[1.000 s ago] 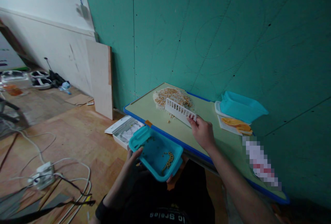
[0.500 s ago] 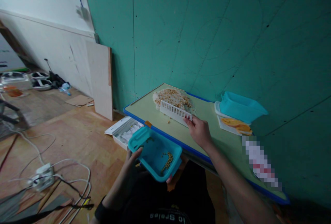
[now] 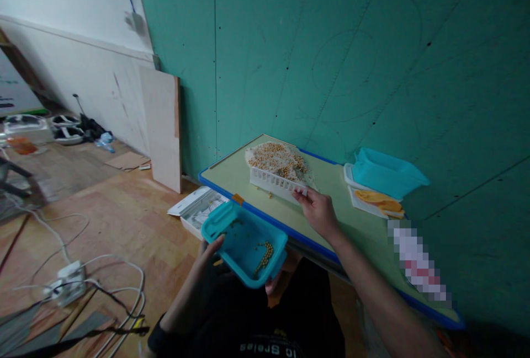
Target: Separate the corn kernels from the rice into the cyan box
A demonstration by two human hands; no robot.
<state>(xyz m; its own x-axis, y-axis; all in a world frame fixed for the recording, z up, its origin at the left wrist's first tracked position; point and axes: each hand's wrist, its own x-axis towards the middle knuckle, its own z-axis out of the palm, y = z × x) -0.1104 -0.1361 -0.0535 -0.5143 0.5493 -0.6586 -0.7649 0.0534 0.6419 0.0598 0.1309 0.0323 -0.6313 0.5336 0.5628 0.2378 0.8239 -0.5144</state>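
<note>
My left hand (image 3: 210,252) grips a blue plastic bin (image 3: 244,245) by its left rim, holding it tilted below the table's front edge. A small cluster of yellow beans (image 3: 265,256) lies in the bin's right end, with a few more near the left. My right hand (image 3: 318,209) pinches the right end of a white slotted plastic strip (image 3: 275,184), which stands on edge on the table. Just behind the strip spreads a pile of beans mixed with pale grains (image 3: 277,158). A few loose beans (image 3: 270,195) lie in front of it.
On the pale green, blue-edged table (image 3: 356,247), a second blue bin (image 3: 387,173) and an orange cloth (image 3: 379,202) rest at the right. A green wall (image 3: 256,43) stands behind. An open white box (image 3: 199,212) and a power strip with cables (image 3: 70,283) are on the floor.
The white slotted strip has shifted slightly left and tilted, with my right hand still on it. The blue bin in my left hand has moved a little left.
</note>
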